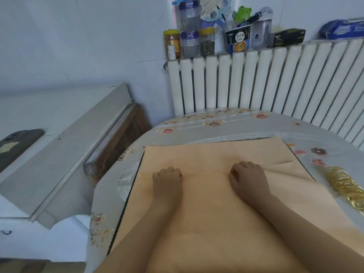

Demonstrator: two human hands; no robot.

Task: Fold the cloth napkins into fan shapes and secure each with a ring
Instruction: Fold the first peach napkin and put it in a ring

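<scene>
Beyond both hands, lined along the top of the white ribbed radiator (275,79): a yellow-lidded clear plastic jar (171,43) of orange-brown contents with a small white bottle (171,52) in front; two stacked clear containers with purple lids (189,30) holding dark grey matter; a second yellow-lidded jar (207,41) of dark green dried leaves; a blue-and-white instant-noodle cup (238,40) printed with Chinese characters too small to read, stuffed with pens and a green frog toy (242,13); a grey translucent drinking bottle (262,28); a black carton (288,37); a blue wrapped pack (343,29), print unreadable.

Directly under both hands, spread flat on the tabletop with the floral plastic cover (226,125): a large peach-orange cloth napkin (212,213) with dark zigzag-stitched edges, a raised crease running off to the right of the right hand (248,177). Left hand (167,179) knuckles-up, fingers curled under against the cloth; right hand likewise curled, fingertips seeming to pinch a fold, though grip on the fabric hard to confirm for either. Further right of the right hand, a heap of shiny gold metal rings (345,186) near the tabletop edge, apart from the napkin.
</scene>
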